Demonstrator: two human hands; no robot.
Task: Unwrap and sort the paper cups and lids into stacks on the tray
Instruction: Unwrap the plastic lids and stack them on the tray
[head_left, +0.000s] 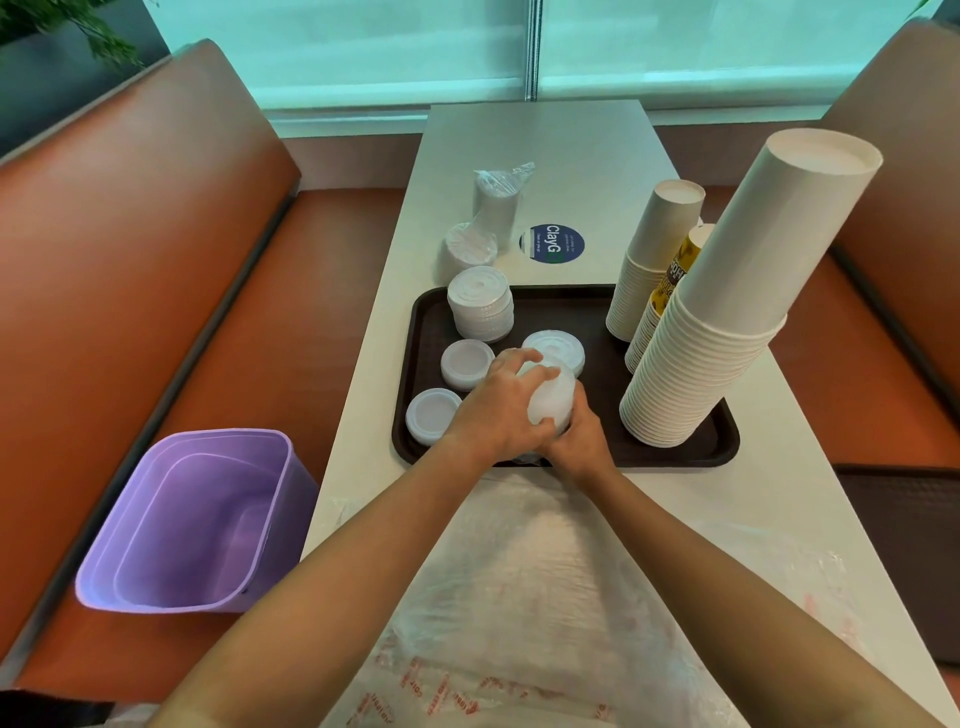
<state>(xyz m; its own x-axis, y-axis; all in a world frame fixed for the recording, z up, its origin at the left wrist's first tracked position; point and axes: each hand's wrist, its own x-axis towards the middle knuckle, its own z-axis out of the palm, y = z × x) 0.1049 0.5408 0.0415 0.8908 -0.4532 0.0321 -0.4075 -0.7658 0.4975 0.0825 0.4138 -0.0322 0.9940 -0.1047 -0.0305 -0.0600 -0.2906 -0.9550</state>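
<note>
My left hand (498, 405) and right hand (579, 441) both curl their fingers around a lid stack (551, 397), above the near edge of the tray (675, 457). Other lids (480, 304) stand on the tray's left, cups (691, 374) on its right.

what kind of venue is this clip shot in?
Probably a cafe or fast-food dining booth: orange padded bench seats flank a narrow white table, and a brown serving tray holds tall stacks of paper cups and lids.
</note>
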